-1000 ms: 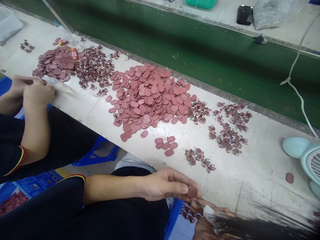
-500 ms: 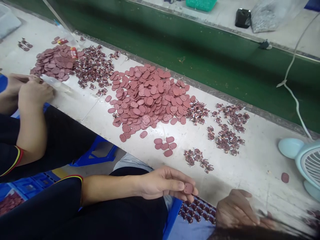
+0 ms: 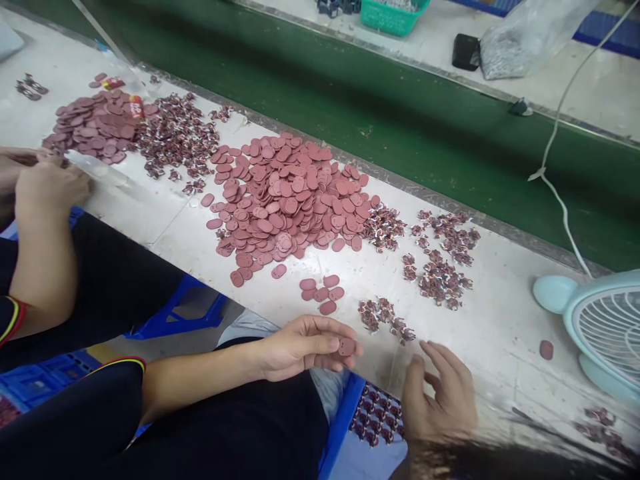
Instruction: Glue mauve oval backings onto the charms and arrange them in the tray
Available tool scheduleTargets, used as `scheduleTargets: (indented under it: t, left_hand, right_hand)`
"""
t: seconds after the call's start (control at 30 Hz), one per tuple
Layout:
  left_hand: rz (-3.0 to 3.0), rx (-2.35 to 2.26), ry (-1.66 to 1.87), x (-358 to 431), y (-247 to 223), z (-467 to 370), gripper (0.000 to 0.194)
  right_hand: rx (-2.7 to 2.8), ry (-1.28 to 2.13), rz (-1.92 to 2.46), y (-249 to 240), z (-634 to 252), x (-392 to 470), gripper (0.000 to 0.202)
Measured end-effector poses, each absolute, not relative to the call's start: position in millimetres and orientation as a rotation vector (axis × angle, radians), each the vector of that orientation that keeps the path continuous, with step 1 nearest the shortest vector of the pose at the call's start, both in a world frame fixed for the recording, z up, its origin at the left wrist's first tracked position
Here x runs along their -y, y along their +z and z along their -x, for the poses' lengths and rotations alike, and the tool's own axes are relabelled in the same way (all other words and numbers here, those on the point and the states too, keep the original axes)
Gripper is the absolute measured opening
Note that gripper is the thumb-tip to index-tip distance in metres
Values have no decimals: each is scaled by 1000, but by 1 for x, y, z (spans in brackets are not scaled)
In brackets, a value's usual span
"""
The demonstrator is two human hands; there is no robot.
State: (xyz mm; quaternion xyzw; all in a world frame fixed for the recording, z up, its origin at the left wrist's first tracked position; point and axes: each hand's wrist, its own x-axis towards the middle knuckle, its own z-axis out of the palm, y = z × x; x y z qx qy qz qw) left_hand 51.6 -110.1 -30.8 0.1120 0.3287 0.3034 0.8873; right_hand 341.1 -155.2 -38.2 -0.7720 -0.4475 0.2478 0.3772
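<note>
My left hand is closed on a dull red oval piece with small holes, pinched between thumb and fingers just past the table's front edge. My right hand has its fingers apart and nothing visible in them. It reaches toward a small cluster of brown, figure-like parts on the white table. Several loose red ovals lie left of that cluster. Behind them rises a big heap of the same ovals. Below the table edge, a blue tray holds rows of brown parts.
More brown parts lie farther back. On the right stands a light blue fan, with a single oval near it. At far left a co-worker's hands work beside a translucent bottle. Dark hair blurs the bottom right.
My right hand has moved left and up from the lower right toward the brown cluster, its fingers spreading. My left hand still holds the oval. The whole view has shifted slightly.
</note>
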Motion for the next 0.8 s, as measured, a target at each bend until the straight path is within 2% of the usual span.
scheduleTargets:
  t: [0.1,0.27,0.43,0.6,0.73,0.8]
  left_hand:
    - [-214,-677,627,109,-30,-54,68]
    - [-192,-690,622,113,-31,-54,66]
    - [-193,-672,630,116,-35,-56,63]
    - [-263,-653,623,118,-39,-66,62]
    - [-351,-641,623,120,-40,-69,63]
    - [-387,-625,625,121,-39,-70,61]
  right_hand:
    - [1393,602,1978,-49,-342,136,37]
    - [1427,596,2081,-43,-356,129,64]
    - [1192,739,2067,-24,-355,157,29]
    - [924,904,1861,-15,-327,190,26]
    - [922,1014,1576,-7,-295,192,23]
    - [879,1026,1579,1,-280,188,21]
